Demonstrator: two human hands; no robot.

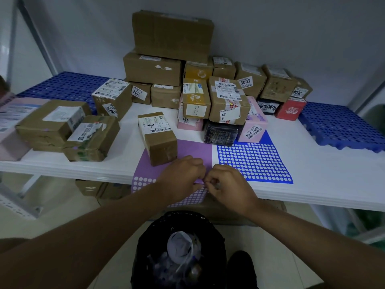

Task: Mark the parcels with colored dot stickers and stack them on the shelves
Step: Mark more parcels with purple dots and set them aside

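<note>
"3003" on a brown box (pixel 251 82), "58-4-3405" on a pink parcel (pixel 253 122).

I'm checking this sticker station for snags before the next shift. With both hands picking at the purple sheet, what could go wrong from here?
1. The purple dot-sticker sheet overhangs the white shelf edge where the left hand and right hand pinch it; a peeled dot could drop into the black waste bin below.
2. The small brown cardboard parcel stands on that sheet; tugging might shift or topple it.

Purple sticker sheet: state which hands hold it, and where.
Both. The left hand and right hand pinch the purple sticker sheet at its near part overhanging the shelf's front edge. Whether a dot is peeled cannot be told.
</note>
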